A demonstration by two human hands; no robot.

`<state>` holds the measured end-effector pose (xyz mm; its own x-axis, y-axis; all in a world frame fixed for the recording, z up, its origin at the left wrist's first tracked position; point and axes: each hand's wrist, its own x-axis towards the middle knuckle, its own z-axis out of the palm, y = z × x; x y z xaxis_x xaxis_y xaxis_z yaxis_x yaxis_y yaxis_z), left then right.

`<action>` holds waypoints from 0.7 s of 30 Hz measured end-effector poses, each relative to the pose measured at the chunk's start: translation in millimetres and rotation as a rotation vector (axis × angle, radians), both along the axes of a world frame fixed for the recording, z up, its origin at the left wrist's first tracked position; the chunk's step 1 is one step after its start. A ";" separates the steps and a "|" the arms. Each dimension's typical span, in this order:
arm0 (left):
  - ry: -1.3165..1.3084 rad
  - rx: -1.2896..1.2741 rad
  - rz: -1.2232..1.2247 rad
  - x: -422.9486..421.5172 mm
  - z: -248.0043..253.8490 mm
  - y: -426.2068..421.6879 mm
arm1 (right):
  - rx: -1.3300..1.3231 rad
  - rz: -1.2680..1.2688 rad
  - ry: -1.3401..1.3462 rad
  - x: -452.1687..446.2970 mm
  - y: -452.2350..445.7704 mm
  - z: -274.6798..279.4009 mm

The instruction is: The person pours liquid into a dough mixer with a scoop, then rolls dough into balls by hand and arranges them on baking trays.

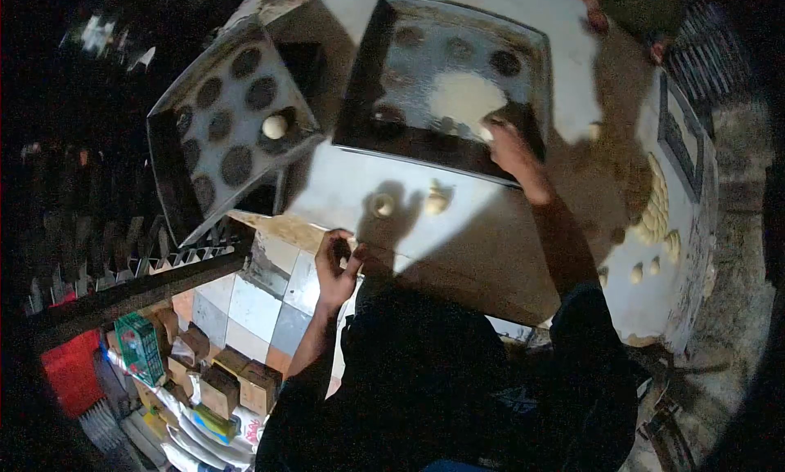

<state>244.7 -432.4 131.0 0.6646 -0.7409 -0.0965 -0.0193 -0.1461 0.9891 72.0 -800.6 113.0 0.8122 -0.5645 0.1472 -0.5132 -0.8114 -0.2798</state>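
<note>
My right hand (513, 152) reaches over the near right part of the large square metal tray (425, 157), its fingers closed round a pale piece of dough (486, 133). A round, pale mass of flour or dough (466, 98) lies in that tray beside the fingers. At the table's near edge my left hand (335, 269) is curled, with a small pale bit showing between thumb and fingers; its kind is unclear. Two dough balls sit between my hands and the tray: one ball (382, 205) in shadow, another ball (436, 199) to its right.
A second tray (227, 149) with dark round spots stands tilted on the left, holding one dough ball (275, 127). Many dough pieces (652, 209) lie at the table's right. Another person's hands (598, 20) show top right. Boxes (237, 380) and a green crate (139, 348) are lower left.
</note>
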 end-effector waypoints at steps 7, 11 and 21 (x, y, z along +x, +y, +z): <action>-0.013 0.093 0.312 87.2 -15.2 86.1 | 1.554 -0.095 -0.780 80.6 46.5 88.4; -0.019 0.152 0.242 118.2 -19.2 92.7 | 1.241 0.090 -0.466 194.6 132.3 132.1; 0.020 0.140 0.475 142.2 -32.7 131.3 | 0.423 0.702 -0.068 385.5 225.9 55.6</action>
<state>386.9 -301.0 98.3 0.9228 -0.3354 -0.1893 0.1000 -0.2659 0.9588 457.5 -574.7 168.6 0.9939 0.0524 0.0973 0.1031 -0.7560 -0.6464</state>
